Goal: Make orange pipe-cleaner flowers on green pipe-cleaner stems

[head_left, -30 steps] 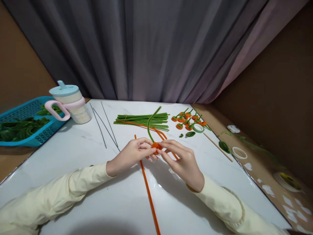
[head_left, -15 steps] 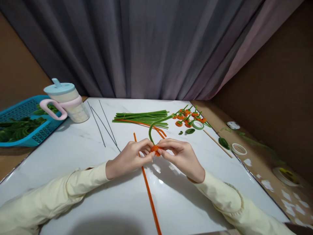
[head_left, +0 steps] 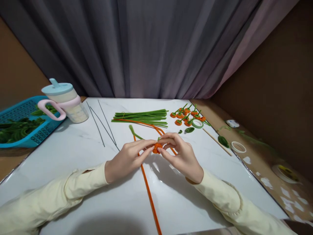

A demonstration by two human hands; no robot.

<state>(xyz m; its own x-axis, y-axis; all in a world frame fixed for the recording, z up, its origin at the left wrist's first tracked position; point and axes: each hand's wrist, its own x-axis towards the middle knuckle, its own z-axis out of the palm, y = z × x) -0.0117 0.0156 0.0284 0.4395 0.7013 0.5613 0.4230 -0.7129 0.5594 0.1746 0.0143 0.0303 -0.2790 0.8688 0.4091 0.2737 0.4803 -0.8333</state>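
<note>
A small orange fuzzy piece (head_left: 157,148) is pinched between the fingertips of my left hand (head_left: 133,156) and my right hand (head_left: 179,155), above the white table. From it a green fuzzy stem (head_left: 132,130) leans out to the left behind my left fingers. Under my left hand runs a long orange pipe cleaner (head_left: 150,195), down to the near table edge. Behind my hands lies a bundle of green pipe cleaners (head_left: 141,115), with orange ones along its front. Several small orange pumpkins with green stems (head_left: 178,122) sit to its right.
A lidded cup (head_left: 70,101) stands at the back left by a blue basket (head_left: 31,138) of green leaves. Thin dark wires (head_left: 96,125) lie left of the bundle. At right are a green tape roll (head_left: 197,123), a stick (head_left: 216,142) and a white roll (head_left: 238,147).
The green stem has swung from the back right over to the left. My fingers have shifted around the orange piece, which now shows more of its front.
</note>
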